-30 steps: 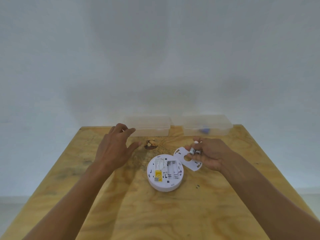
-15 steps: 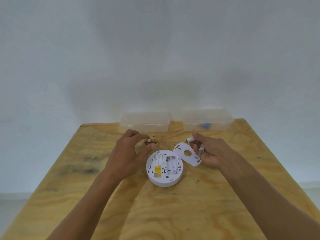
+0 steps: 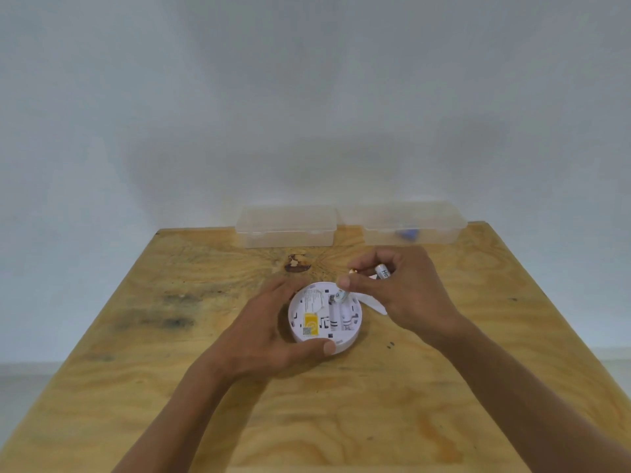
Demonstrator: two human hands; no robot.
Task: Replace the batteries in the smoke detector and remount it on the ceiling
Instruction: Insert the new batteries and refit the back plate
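Note:
The round white smoke detector (image 3: 324,315) lies back side up on the wooden table (image 3: 239,404), its battery bay uncovered and a yellow label on it. My left hand (image 3: 269,332) clasps its left rim, thumb on the near edge. My right hand (image 3: 399,288) holds white batteries: one battery (image 3: 341,296) is pinched at the fingertips with its end at the top of the bay, another battery (image 3: 383,272) sticks out between the fingers. The white mounting plate (image 3: 375,304) lies under my right hand, mostly hidden.
Two clear plastic boxes stand at the table's far edge: the left box (image 3: 286,227) and the right box (image 3: 415,224), which has something blue inside. A dark knot (image 3: 297,263) marks the wood behind the detector. A white wall rises behind the table.
My left hand moved from beside the detector onto its rim and gripped it. My right hand came left from over the mounting plate and brought a battery down to the battery bay.

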